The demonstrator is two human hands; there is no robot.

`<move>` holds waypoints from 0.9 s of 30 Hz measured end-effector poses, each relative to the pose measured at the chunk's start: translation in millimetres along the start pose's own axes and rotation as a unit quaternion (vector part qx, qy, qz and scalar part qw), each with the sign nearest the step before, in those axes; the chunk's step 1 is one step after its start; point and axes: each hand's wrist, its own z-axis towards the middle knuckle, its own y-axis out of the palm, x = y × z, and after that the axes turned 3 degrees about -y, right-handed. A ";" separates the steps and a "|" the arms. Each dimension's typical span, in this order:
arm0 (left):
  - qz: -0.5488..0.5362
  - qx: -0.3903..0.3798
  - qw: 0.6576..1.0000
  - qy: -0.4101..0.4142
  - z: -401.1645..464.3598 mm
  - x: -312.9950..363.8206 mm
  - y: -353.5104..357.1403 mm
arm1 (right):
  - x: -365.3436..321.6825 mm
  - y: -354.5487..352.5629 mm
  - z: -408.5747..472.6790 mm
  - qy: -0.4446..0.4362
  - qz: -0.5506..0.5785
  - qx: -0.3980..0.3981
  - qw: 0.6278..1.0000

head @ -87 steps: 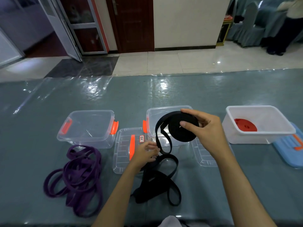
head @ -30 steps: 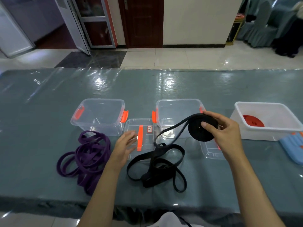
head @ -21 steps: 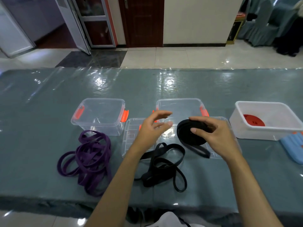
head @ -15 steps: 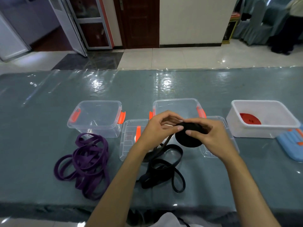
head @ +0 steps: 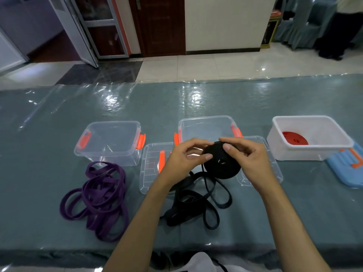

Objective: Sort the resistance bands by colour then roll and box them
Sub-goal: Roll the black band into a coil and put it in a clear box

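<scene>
Both my hands, left hand (head: 184, 158) and right hand (head: 247, 160), pinch the black roll (head: 222, 163) above the table's (head: 255, 103) middle; its tail (head: 198, 203) seems unwound. One red roll (head: 294, 138) is boxed; purple bands (head: 98, 195) wait, front left.

One camera on the person's head looks forward and down, close over the table (head: 59, 118).
</scene>
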 end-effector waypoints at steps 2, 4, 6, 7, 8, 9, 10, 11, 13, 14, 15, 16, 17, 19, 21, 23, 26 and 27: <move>-0.027 0.011 1.000 -0.009 -1.2 -0.1 -0.7 | 1.9 -1.1 1.6 0.006 -0.001 -0.001 1.000; -0.050 0.041 0.998 -0.003 -0.6 0.1 -0.6 | 2.3 -4.0 4.3 0.018 -0.002 -0.025 1.000; -0.045 0.054 0.998 0.006 1.2 -1.4 0.1 | 0.2 -10.4 9.1 0.065 0.013 -0.076 0.995; -0.030 0.055 0.998 0.007 2.0 -2.7 1.8 | -0.6 -14.5 10.6 0.090 0.017 -0.099 0.991; -0.015 0.057 0.998 0.007 2.6 -4.0 4.2 | -0.5 -18.6 11.4 0.101 0.015 -0.114 0.988; -0.007 0.059 0.998 0.008 3.5 -5.5 7.3 | -0.2 -21.9 11.4 0.098 0.011 -0.118 0.988; -0.009 0.061 0.998 0.011 4.3 -7.1 10.9 | -0.1 -24.2 10.8 0.085 0.007 -0.115 0.990; -0.017 0.061 0.998 0.014 5.2 -8.4 14.0 | 0.2 -24.9 10.0 0.067 -0.001 -0.108 0.992; -0.027 0.047 0.998 0.010 8.0 -9.7 16.5 | 2.5 -24.5 8.6 0.027 -0.027 -0.085 0.996; -0.025 0.033 0.999 0.005 10.1 -10.4 16.2 | 3.7 -24.5 7.9 0.015 -0.035 -0.067 0.997; -0.021 0.017 1.000 0.000 12.1 -11.1 15.4 | 4.7 -24.7 7.3 0.011 -0.035 -0.050 0.998; -0.020 0.005 1.000 -0.005 14.3 -11.4 14.1 | 6.3 -25.2 6.9 0.015 -0.031 -0.036 0.999; -0.025 -0.003 1.000 -0.008 16.8 -11.2 12.7 | 7.8 -26.4 6.5 0.028 -0.022 -0.027 0.999; -0.037 -0.005 0.999 -0.007 22.5 -11.7 12.2 | 9.3 -30.7 6.0 0.080 0.017 -0.030 0.996; -0.018 0.016 1.000 -0.002 27.7 -12.9 15.4 | 11.2 -37.4 8.0 0.131 0.050 -0.057 0.988; -0.015 0.036 0.999 -0.002 32.5 -17.5 20.9 | 13.5 -43.2 11.8 0.135 0.049 -0.055 0.988; -0.035 0.036 0.999 -0.016 39.6 -22.8 25.7 | 14.4 -46.2 20.3 0.077 0.032 -0.022 0.996; -0.028 0.023 0.999 -0.021 41.8 -23.3 25.3 | 15.2 -46.8 22.3 0.059 0.028 -0.011 0.998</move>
